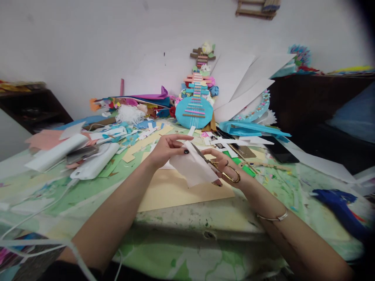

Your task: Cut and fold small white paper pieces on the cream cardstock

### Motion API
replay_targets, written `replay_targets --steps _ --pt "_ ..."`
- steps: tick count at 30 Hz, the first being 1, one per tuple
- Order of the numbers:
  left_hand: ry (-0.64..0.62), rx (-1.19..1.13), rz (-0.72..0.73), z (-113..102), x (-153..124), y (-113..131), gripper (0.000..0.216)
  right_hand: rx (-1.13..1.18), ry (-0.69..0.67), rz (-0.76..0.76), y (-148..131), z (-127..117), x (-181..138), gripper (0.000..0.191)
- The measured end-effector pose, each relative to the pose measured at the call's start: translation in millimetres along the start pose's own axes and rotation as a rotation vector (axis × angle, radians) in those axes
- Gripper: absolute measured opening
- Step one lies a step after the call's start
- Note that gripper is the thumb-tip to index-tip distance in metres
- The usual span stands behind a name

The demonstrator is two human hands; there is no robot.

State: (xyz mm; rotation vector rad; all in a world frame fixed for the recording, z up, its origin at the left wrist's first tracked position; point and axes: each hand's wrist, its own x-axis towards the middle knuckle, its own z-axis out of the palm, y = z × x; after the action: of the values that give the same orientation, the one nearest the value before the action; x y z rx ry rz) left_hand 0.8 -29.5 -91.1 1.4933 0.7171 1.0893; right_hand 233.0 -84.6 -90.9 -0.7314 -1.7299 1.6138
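A sheet of white paper (193, 168) is pinched between the thumb and fingers of my left hand (169, 149), its lower part hanging free. My right hand (221, 166) grips a pair of scissors (233, 175) by gold-coloured handles. The scissor blades lie along the right edge of the paper; how far they are open is hard to see. Beneath both hands a cream sheet of card (175, 193) lies flat near the table's front edge.
A blue lute-shaped paper craft (194, 113) leans against the wall. A white power strip (95, 160) with a cable lies left, among paper scraps. To the right are a black phone (280, 149) and a blue tool (340, 207), possibly a glue gun.
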Motion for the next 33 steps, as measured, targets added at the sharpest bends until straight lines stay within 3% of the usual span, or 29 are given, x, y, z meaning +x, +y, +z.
replay_targets --steps 10,20,27,33 --pt "-0.058 -0.049 0.011 3.3 -0.4 -1.8 0.027 -0.048 0.015 -0.032 3.6 -3.0 -0.1 0.075" --pt "-0.055 -0.036 -0.044 2.4 0.2 -5.0 0.021 -0.080 0.039 -0.056 4.8 -1.2 0.0 0.080" --pt "-0.064 -0.047 -0.024 3.1 0.3 -5.3 0.020 -0.103 0.044 -0.052 0.0 0.5 0.4 0.075" --pt "-0.053 -0.029 -0.007 3.6 0.2 -3.9 0.018 0.013 0.019 -0.039 4.9 -3.7 2.7 0.068"
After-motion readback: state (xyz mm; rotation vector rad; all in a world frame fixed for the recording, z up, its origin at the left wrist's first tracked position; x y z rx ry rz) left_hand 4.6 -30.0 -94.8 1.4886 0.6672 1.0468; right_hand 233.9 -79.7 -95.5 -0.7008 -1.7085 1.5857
